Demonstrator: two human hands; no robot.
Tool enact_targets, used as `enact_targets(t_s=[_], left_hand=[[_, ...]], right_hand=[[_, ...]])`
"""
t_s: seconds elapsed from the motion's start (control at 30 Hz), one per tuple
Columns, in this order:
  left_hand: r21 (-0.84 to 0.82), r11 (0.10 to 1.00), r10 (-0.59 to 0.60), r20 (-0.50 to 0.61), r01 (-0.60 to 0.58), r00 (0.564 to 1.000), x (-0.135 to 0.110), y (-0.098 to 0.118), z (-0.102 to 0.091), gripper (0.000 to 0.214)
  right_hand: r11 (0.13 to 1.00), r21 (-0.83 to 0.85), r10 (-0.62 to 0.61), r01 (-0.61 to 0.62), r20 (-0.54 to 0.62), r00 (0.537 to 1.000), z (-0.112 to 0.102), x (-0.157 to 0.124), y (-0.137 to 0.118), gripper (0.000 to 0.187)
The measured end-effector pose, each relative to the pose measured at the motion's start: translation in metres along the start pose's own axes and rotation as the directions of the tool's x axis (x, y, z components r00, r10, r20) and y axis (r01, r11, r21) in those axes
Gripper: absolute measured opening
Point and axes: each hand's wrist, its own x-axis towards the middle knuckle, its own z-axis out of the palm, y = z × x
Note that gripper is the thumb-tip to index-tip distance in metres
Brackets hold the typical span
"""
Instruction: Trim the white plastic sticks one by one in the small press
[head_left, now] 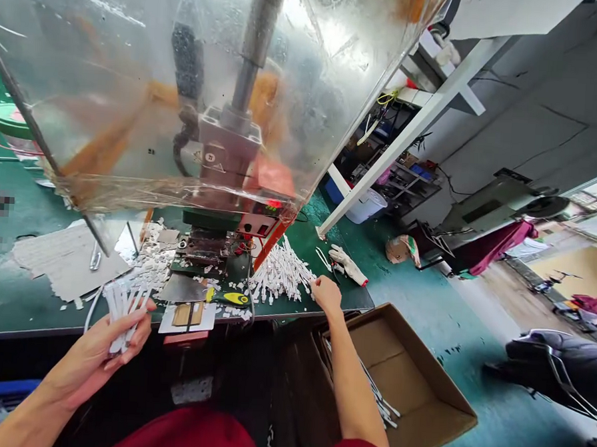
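Observation:
My left hand (117, 337) is closed around a bundle of thin white plastic strips (122, 308), held up in front of the bench edge. At the right end of the bench my right hand (327, 295) has its fingers curled together at the edge of a loose pile of white strips (283, 273). What sits between those fingers is hidden. A press machine (227, 146) stands between the hands, behind a cloudy plastic shield (123, 127). Below its head is a dark metal fixture (204, 248), with white scraps (153, 262) scattered around it.
A scraper with a yellow-black handle (229, 298) lies at the bench front. A work glove (347, 263) rests right of the pile. An open cardboard box (420, 390) holding some white strips stands below my right arm. Flattened cardboard (66, 258) lies at left.

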Motion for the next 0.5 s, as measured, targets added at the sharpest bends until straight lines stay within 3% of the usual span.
enact_targets(t_s=[0.13,0.27,0.4,0.5], left_hand=[[-0.035,0.999,-0.007,0.07,0.01,0.998,0.006,-0.002,0.002,0.032],[-0.063,0.998,-0.004,0.093,0.01,0.996,0.011,-0.003,0.001,0.037],[-0.066,0.998,0.006,0.096,0.0,0.995,0.013,-0.004,-0.004,0.036],[-0.083,0.996,0.021,0.094,-0.014,0.995,0.015,-0.006,-0.006,0.036]], right_hand=[[0.998,0.056,-0.01,0.011,-0.017,1.0,0.013,0.0,0.007,0.012],[0.986,0.16,-0.035,0.037,-0.018,0.999,0.012,0.001,0.009,0.014],[0.956,0.286,-0.102,0.071,0.097,0.99,-0.001,0.008,0.006,0.015],[0.864,0.503,-0.152,0.017,0.229,0.961,-0.014,0.011,-0.002,0.02]])
